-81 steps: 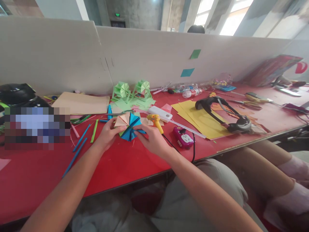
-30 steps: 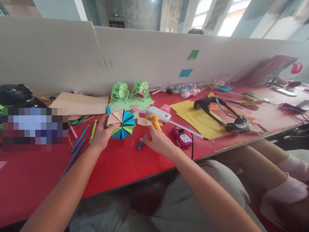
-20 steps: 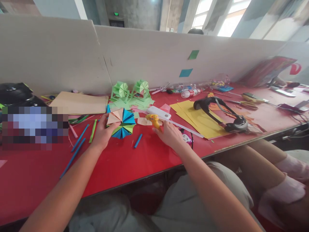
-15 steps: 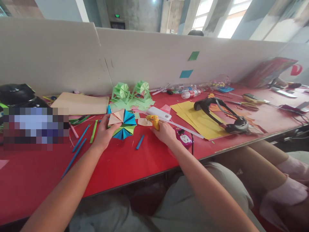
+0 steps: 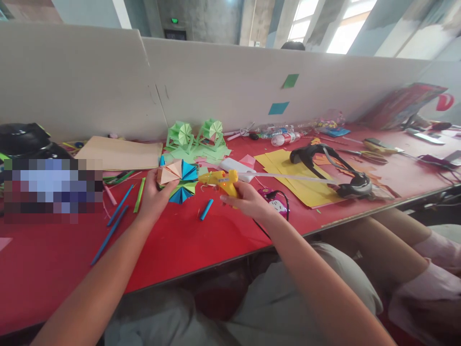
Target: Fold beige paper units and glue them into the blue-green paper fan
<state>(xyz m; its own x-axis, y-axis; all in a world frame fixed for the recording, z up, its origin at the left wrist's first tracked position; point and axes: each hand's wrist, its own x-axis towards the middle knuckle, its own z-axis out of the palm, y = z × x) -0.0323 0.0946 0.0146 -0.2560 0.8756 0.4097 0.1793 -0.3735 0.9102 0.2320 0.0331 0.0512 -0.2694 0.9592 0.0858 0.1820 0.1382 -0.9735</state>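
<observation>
My left hand [image 5: 155, 194] is closed on a folded paper piece [image 5: 172, 173] with pleated fans in peach, blue and green. My right hand [image 5: 247, 198] is wrapped round the grip of a yellow glue gun [image 5: 226, 180], with a long clear glue stick [image 5: 288, 177] out of its back. The gun's nozzle points left, at the right edge of the paper piece; whether they touch I cannot tell. A short blue paper tube [image 5: 206, 210] lies on the red table [image 5: 173, 250] below the gun.
Green paper models [image 5: 180, 134] stand behind my hands. Blue paper sticks [image 5: 115, 230] lie to the left. Yellow sheets [image 5: 288, 168], a black head strap [image 5: 313, 166] and a purple power socket [image 5: 277, 205] with a black cable are on the right. Another person's legs [image 5: 389, 250] show at the right.
The glue gun has been lifted and turned in my right hand, its nozzle now near the paper piece. The paper piece has shifted slightly left.
</observation>
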